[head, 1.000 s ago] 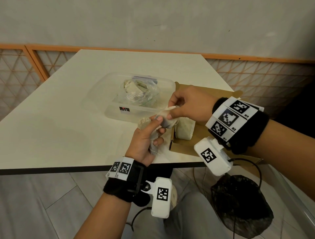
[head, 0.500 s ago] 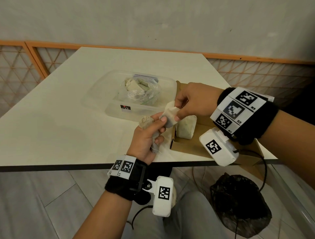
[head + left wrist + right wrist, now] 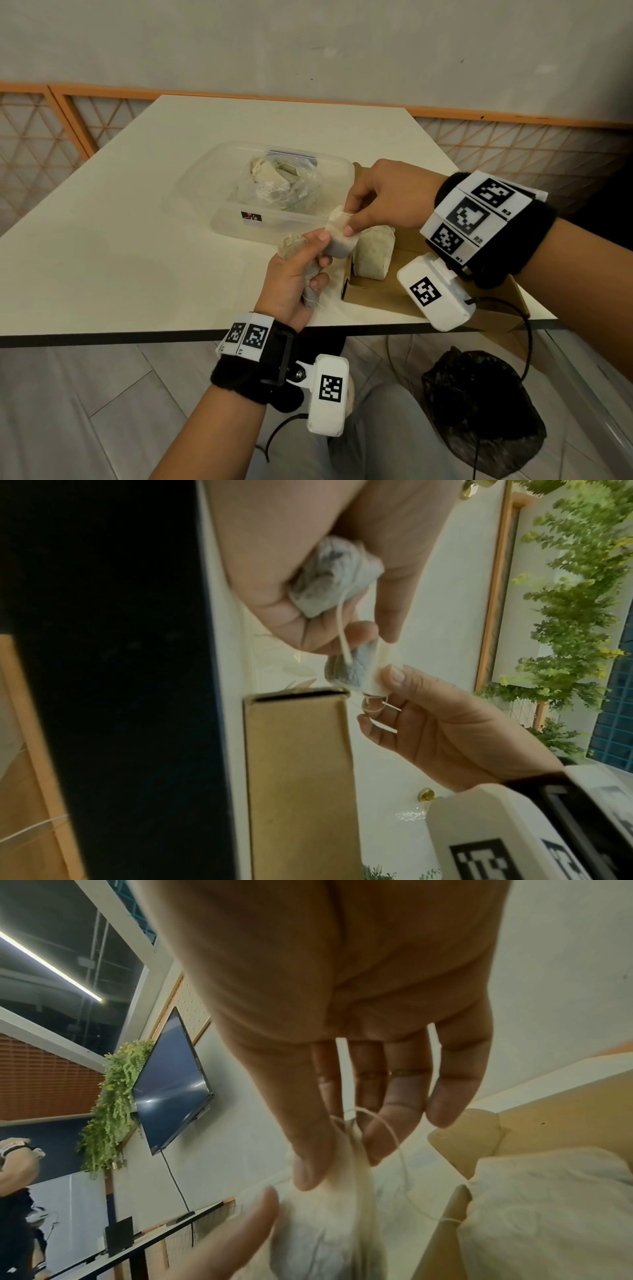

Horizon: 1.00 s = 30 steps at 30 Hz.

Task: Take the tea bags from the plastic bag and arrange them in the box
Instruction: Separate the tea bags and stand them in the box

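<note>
My right hand pinches a pale tea bag by its top edge, just left of the brown cardboard box. The same tea bag hangs under my thumb and fingers in the right wrist view. My left hand is curled round a small bunch of tea bags, and its thumb touches the pinched tea bag. Tea bags stand upright inside the box at its left end. The clear plastic bag with more tea bags lies in a transparent container.
The box sits at the white table's front right corner, close to its edge. A black bag lies on the floor below. An orange lattice railing runs behind the table.
My right hand has lifted slightly and drawn the pinched tea bag upright, away from the bunch. My left hand has stayed about where it was.
</note>
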### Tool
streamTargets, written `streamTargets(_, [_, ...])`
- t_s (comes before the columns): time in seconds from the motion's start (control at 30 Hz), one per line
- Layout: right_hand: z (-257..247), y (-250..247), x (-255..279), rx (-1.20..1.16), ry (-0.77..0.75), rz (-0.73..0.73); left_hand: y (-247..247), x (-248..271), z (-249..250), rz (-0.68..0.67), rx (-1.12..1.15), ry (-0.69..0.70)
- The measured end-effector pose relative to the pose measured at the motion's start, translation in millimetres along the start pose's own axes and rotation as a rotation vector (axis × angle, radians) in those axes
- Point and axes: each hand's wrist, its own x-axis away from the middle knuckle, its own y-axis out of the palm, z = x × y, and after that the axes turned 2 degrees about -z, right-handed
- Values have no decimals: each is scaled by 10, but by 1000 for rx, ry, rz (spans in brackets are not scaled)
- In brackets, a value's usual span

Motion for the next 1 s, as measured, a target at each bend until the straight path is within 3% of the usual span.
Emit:
streamTargets(0.23, [-23,-32,3,26,0,19,20,15,-4,23,7,13])
streamTargets(0.43, [20,-7,22,-177,19,-11,47,25,8,40,-9,15])
streamTargets(0.7, [383,-340,187,56,159,64,66,21,34,57,49,-27])
streamTargets(0.8, [536,-254,212,197,230,-38,63,18,36,53,52,-32])
streamTargets(0.9, [643,-146,217,176,269,-183,55,6,32,46,53,-31])
streamTargets(1.0, [737,-71,171,113,323,-188,47,-5,25,35,51,-36])
